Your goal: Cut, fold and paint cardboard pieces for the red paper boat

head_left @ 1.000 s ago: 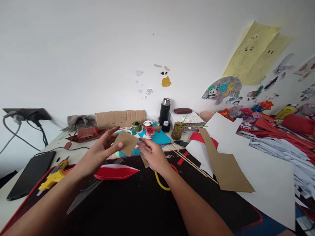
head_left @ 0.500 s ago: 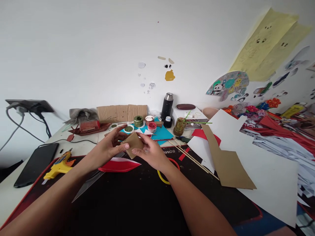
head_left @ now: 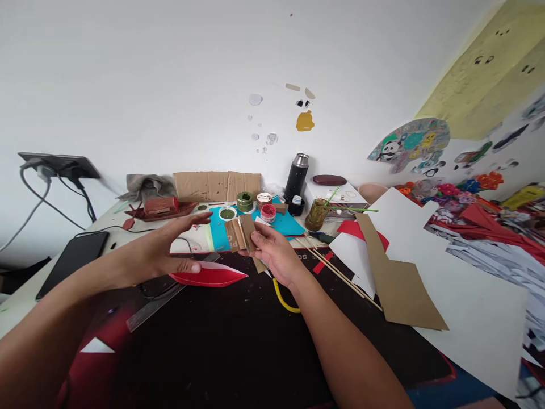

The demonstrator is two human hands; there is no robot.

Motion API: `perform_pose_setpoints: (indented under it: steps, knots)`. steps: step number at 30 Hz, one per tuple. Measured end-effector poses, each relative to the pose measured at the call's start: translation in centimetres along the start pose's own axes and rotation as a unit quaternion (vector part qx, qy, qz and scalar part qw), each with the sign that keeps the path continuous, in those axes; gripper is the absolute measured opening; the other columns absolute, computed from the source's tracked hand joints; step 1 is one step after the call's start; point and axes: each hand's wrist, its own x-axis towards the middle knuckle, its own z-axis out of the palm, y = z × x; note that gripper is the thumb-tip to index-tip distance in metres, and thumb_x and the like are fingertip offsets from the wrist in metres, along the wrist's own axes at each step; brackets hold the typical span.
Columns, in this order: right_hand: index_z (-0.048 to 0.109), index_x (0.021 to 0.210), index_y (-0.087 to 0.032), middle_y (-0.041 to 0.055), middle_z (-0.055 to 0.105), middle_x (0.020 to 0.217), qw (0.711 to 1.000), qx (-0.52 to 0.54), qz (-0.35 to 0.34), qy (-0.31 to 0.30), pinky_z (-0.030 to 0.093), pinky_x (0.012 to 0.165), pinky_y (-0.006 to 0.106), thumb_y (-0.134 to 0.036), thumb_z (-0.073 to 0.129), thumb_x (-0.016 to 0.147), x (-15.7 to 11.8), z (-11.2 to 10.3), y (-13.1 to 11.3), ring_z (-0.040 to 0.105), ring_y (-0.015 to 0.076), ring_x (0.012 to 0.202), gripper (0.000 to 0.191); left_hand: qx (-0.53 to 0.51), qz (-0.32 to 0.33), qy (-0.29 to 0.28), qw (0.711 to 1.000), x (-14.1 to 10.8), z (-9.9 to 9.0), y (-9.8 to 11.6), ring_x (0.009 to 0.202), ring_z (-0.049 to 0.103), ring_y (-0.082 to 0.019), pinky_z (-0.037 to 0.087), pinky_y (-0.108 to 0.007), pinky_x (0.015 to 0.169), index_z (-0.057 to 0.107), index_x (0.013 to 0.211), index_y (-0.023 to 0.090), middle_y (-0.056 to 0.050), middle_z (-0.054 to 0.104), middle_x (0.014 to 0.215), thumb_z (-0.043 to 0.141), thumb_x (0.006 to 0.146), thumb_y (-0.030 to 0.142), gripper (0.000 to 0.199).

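The cardboard piece point(head_left: 239, 234), at mid-frame, is pinched in the right hand point(head_left: 275, 250). The left hand point(head_left: 164, 250), wide open and empty, hovers beside it, near the red boat point(head_left: 210, 276). Paint jars point(head_left: 244, 201) stand above; cut cardboard point(head_left: 409, 295) lies lower right.

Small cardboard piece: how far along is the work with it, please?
The red boat-like piece looks shaped, and the cardboard piece looks cut and bent. The right hand holds the cardboard; the open left hand is empty. The two pieces are apart, so any joining seems left.
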Motion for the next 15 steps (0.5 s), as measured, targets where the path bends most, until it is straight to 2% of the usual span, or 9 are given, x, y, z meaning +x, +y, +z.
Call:
perform_pose_setpoints:
  steps: [3, 6, 9, 12, 15]
  knots:
    - [0.081, 0.127, -0.025, 0.009, 0.083, 0.129, 1.0, -0.007, 0.004, -0.008, 0.068, 0.094, 0.045, -0.064, 0.1, 0.074, -0.1, 0.1, 0.1, 0.082, 0.0296, 0.108, 0.068, 0.082, -0.036, 0.0, 0.996, -1.9, -1.1, -1.7, 0.15, 0.059, -0.049, 0.059, -0.041, 0.107, 0.08, 0.14, 0.034, -0.008, 0.074, 0.154, 0.111, 0.047, 0.032, 0.099]
    - [0.082, 0.126, -0.027, 0.0079, 0.084, 0.125, 1.0, -0.024, 0.004, -0.001, 0.068, 0.094, 0.047, -0.064, 0.102, 0.071, -0.1, 0.3, 0.4, 0.081, 0.0299, 0.107, 0.07, 0.161, -0.046, 0.014, 0.986, -3.4, -1.1, -3.6, 0.141, 0.063, -0.052, 0.052, -0.054, 0.116, 0.082, 0.135, 0.033, -0.01, 0.079, 0.144, 0.108, 0.055, 0.042, 0.085]
    - [0.082, 0.125, -0.025, 0.009, 0.084, 0.123, 1.0, -0.026, 0.007, -0.006, 0.068, 0.093, 0.048, -0.067, 0.1, 0.073, -0.2, 0.3, 0.5, 0.081, 0.0312, 0.108, 0.069, 0.168, -0.044, 0.022, 0.985, -4.0, -0.5, -4.7, 0.137, 0.064, -0.053, 0.046, -0.06, 0.121, 0.083, 0.135, 0.033, -0.012, 0.081, 0.138, 0.105, 0.059, 0.049, 0.081]
    - [0.082, 0.121, -0.023, 0.0104, 0.084, 0.121, 1.0, -0.007, 0.012, -0.012, 0.068, 0.091, 0.048, -0.067, 0.099, 0.074, -0.3, 0.4, 0.4, 0.081, 0.0314, 0.106, 0.066, 0.171, -0.027, -0.007, 0.985, -4.2, 0.2, -5.1, 0.141, 0.063, -0.05, 0.047, -0.059, 0.121, 0.075, 0.148, 0.037, -0.011, 0.07, 0.155, 0.096, 0.072, 0.051, 0.079]
    - [0.082, 0.119, -0.023, 0.0108, 0.084, 0.12, 1.0, 0.007, 0.021, -0.017, 0.068, 0.09, 0.048, -0.068, 0.097, 0.076, -0.4, 0.3, 0.4, 0.08, 0.0318, 0.107, 0.064, 0.188, 0.0, -0.024, 0.982, -4.2, 0.7, -5.5, 0.146, 0.061, -0.047, 0.05, -0.057, 0.121, 0.076, 0.144, 0.039, -0.008, 0.053, 0.174, 0.089, 0.079, 0.051, 0.067]
